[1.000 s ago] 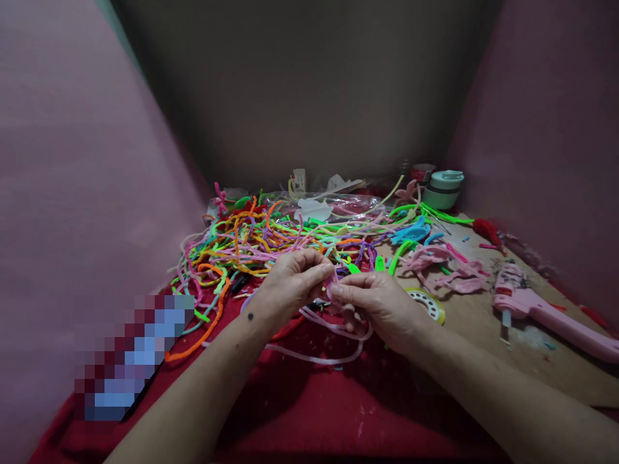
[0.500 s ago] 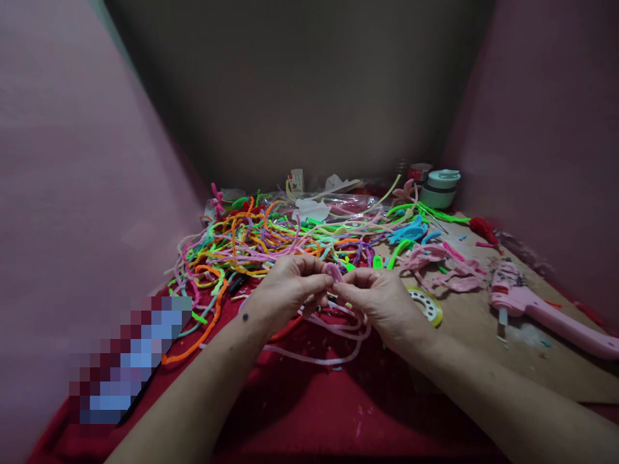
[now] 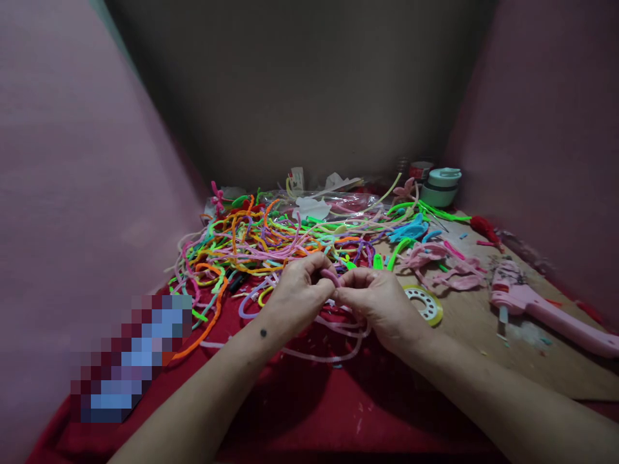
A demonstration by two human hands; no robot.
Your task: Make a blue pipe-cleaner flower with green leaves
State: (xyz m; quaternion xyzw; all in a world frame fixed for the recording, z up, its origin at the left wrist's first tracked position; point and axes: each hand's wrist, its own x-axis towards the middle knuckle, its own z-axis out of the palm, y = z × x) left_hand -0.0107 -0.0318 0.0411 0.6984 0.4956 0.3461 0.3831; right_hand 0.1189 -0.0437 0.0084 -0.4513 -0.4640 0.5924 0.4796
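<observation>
My left hand (image 3: 298,291) and my right hand (image 3: 382,303) meet in the middle of the view, fingers pinched together on a pink pipe cleaner (image 3: 331,276) bent into a small loop between the fingertips. The rest of that pipe cleaner trails down in pale pink loops (image 3: 338,351) onto the red cloth (image 3: 309,406) under my wrists. Just beyond my hands lies a big tangled heap of pipe cleaners (image 3: 251,241) in orange, green, pink, yellow and purple.
A roll of tape (image 3: 425,303) lies right of my right hand on a brown board (image 3: 483,328). A pink glue gun (image 3: 546,309) rests further right. Pink shaped pieces (image 3: 445,264), blue ones (image 3: 409,231), a teal lidded pot (image 3: 442,185) and a plastic bag (image 3: 329,205) sit behind.
Both hands have drawn closer together and turned the pink loop between the fingertips. The trailing pink loops shifted slightly on the cloth.
</observation>
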